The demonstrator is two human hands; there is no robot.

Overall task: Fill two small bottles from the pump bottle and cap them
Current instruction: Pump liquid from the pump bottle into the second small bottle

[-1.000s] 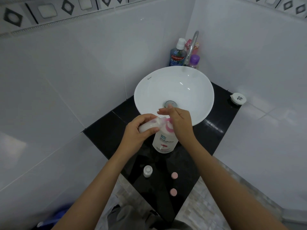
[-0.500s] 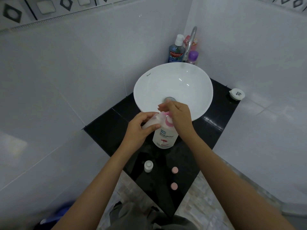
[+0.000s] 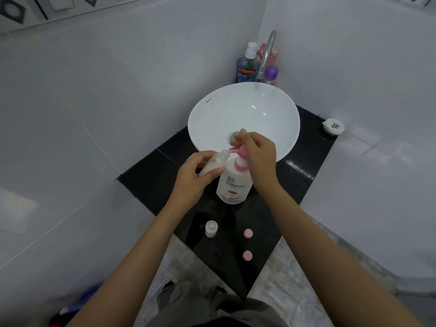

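A white pump bottle (image 3: pixel 233 185) with a pink pump head stands on the black counter (image 3: pixel 151 175) in front of the basin. My left hand (image 3: pixel 192 180) grips a small clear bottle (image 3: pixel 215 162), tilted, its mouth at the pink spout. My right hand (image 3: pixel 258 154) rests on top of the pump head, fingers curled over it. A second small white bottle (image 3: pixel 210 228) stands upright near the counter's front. Two pink caps (image 3: pixel 248 233) (image 3: pixel 247 255) lie to its right.
A white round basin (image 3: pixel 243 114) sits behind the pump bottle, with a chrome tap (image 3: pixel 266 55) over it. A Colgate mouthwash bottle (image 3: pixel 246 66) and a purple-capped bottle (image 3: pixel 270 74) stand at the back corner. A small white round lid (image 3: pixel 333 126) lies at the counter's right corner.
The pump head has risen, so more of its pink neck shows under my right hand. The small bottle stays at the spout in my left hand. The camera shifted slightly.
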